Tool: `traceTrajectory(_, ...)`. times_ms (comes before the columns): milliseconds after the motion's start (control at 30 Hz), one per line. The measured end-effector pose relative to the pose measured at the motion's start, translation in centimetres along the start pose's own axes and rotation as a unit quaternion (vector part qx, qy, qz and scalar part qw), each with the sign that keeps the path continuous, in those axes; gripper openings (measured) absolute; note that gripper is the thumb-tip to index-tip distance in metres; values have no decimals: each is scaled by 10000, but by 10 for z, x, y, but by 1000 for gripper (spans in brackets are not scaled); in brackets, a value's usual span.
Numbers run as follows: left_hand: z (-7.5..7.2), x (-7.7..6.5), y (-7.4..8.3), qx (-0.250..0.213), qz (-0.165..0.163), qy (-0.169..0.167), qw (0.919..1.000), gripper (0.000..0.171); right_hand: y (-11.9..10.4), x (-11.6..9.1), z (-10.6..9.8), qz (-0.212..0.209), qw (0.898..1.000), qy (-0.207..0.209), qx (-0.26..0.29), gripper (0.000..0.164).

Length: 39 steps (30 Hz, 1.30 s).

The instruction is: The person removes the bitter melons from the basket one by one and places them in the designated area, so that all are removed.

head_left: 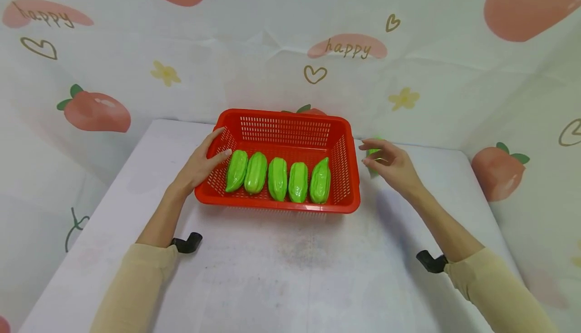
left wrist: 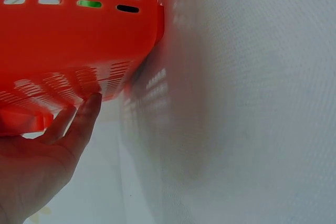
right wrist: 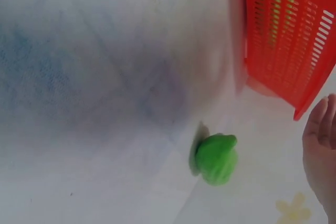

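Note:
A red plastic basket (head_left: pixel 277 206) with slotted walls stands toward the back of the table. Several ridged, glossy green bitter gourds (head_left: pixel 278 179) lie side by side inside it. My left hand (head_left: pixel 196 167) holds the basket's left side, thumb over the rim and fingers against the outer wall, as the left wrist view also shows. To the right of the basket, my right hand (head_left: pixel 394 165) hovers with loosely bent fingers and nothing in them. Another green gourd (right wrist: pixel 216 159) lies on the table beyond that hand, partly hidden behind its fingers in the head view.
The white table (head_left: pixel 254 272) meets a fabric backdrop (head_left: pixel 272 70) printed with peaches, hearts and flowers at the back and sides. A black wrist mount (head_left: pixel 187 243) sits at the left cuff, and another mount (head_left: pixel 431 262) at the right.

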<state>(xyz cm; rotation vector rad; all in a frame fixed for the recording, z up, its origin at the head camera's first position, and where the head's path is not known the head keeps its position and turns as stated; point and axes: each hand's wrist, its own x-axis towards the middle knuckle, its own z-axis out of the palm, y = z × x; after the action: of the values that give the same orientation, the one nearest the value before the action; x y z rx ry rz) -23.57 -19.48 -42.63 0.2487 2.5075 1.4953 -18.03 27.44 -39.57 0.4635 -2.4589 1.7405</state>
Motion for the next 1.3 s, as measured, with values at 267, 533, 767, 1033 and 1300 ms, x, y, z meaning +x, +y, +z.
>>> traceTrajectory(267,0,0,0,-77,10,-4,10000,75,-8,2,11,53,9989,-458,22,48)
traceTrajectory(533,0,0,3,-130,11,-11,9999,74,-18,4,21,151,9977,-638,-167,50)
traceTrajectory(767,0,0,6,-109,10,25,9999,72,-32,4,34,576,9932,-825,-581,51)
traceTrajectory(1033,1,-1,3,-280,62,10,9996,72,-43,2,52,682,9873,-821,-1180,56)
traceTrajectory(1300,0,1,1,-209,14,-41,9998,74,-53,0,68,746,9880,-593,-1219,62)
